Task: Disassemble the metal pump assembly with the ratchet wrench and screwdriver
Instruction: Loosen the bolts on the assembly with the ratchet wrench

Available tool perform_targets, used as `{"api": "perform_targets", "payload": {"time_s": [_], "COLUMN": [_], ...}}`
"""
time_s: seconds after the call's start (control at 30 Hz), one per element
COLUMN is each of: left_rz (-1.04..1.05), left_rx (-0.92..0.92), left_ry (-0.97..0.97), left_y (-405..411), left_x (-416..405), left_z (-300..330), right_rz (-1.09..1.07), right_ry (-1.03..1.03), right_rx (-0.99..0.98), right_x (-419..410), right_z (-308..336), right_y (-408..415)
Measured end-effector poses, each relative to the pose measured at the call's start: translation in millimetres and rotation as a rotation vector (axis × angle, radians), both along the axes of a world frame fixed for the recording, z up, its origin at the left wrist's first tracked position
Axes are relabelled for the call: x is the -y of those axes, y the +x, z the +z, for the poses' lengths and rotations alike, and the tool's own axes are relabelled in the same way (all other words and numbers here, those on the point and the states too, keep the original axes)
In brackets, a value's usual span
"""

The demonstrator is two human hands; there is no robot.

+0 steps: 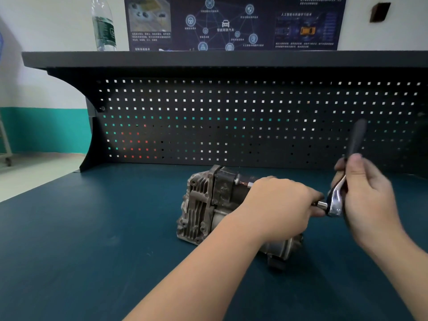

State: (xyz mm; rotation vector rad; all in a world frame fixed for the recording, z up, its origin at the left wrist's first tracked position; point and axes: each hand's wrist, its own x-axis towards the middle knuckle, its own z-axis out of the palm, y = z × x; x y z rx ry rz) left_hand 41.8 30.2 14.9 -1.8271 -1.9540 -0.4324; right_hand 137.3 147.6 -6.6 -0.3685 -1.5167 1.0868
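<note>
We find the metal pump assembly (208, 205) lying on its side on the blue bench top (92, 228), mostly under and to the left of our left hand (278, 205), whose fingers curl over its right end. Just to the right, our right hand (366, 193) grips the ratchet wrench (335, 200), handle angled upward, socket pointing at the left hand's fingertips. Beyond both hands stands a dark pegboard (231, 117); on the shelf above, far left, a water bottle (104, 24).

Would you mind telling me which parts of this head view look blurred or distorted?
In the head view, the ratchet wrench handle and right hand are motion-smeared; the pump assembly and left hand look sharper; the wide lens bends the shelf edge.
</note>
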Motion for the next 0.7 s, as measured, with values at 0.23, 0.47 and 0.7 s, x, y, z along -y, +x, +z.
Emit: {"api": "perform_targets", "payload": {"time_s": [0.23,0.47,0.7], "left_rz": [0.048,-0.003,0.047], "left_rx": [-0.076,0.0,-0.087], "left_ry": [0.065,-0.01,0.008], "left_y": [4,2,5], "left_x": [-1,0,1], "left_z": [-6,1,-1], "right_rz": [0.109,0.038,0.237], "right_ry": [-0.492,-0.197,-0.664], "right_rx": [0.046,-0.038,0.068], "right_x": [5,3,7], "right_z": [-6,-3,-14], "right_y": [-6,-3,-9]}}
